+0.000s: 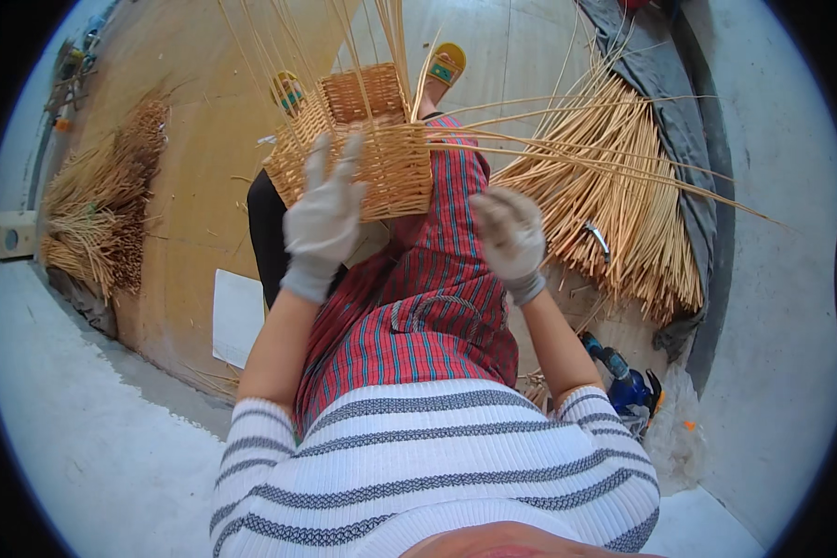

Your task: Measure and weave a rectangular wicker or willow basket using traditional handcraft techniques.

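Observation:
A woven wicker basket rests on my lap, with long loose strands standing up from its far side and others reaching out to the right. My left hand, in a pale work glove, lies against the basket's near left side with its fingers stretched and apart. To the right of the basket and apart from it is my right hand, gloved too. Its fingers are curled in and slightly blurred, and no strand shows in them. A red checked apron covers my lap beneath the basket.
A big bundle of cane strands lies at the right on a grey cloth, with a curved metal tool on top. Darker strands are piled at the left. A white sheet and a blue bottle are nearer me.

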Tool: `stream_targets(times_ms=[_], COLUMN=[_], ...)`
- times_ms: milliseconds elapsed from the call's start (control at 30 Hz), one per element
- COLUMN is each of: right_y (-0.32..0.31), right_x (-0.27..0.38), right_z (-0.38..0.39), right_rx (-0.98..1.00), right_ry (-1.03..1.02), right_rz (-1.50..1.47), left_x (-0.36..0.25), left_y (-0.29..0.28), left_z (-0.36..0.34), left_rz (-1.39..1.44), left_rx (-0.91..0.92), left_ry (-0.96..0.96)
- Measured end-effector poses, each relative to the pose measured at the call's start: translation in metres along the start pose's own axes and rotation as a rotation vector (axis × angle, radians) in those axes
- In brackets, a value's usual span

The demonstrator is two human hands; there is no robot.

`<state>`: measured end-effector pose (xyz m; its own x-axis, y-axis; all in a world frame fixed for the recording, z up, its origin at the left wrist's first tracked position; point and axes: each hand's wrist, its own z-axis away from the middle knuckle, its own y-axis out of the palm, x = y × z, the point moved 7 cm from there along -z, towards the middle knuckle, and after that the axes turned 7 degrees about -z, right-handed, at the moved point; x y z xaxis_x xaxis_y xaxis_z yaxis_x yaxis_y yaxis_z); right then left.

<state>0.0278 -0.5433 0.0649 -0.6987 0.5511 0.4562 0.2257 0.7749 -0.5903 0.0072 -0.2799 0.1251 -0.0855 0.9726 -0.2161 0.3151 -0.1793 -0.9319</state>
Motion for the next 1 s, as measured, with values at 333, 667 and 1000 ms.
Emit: stream_targets(times_ms=[333, 667, 1000], right_y=[0.048, 0.113, 0.074], right_x=[0.058, 0.078, 0.084], right_z=[-0.036, 0.044, -0.059], right_rx=[0.33, 0.366, 0.581], right_ry=[0.063, 1.27, -0.032], right_rz=[-0.559, -1.571, -0.255], left_x=[-0.013, -0.037, 0.005], left_y=[0.072, 0.027, 0.065], left_z=[-0.044, 0.035, 0.057], left_rz=[-0.002, 0.889, 1.439], left_rx=[0.334, -0.097, 0.604], left_ry=[-0.014, 0.074, -0.504])
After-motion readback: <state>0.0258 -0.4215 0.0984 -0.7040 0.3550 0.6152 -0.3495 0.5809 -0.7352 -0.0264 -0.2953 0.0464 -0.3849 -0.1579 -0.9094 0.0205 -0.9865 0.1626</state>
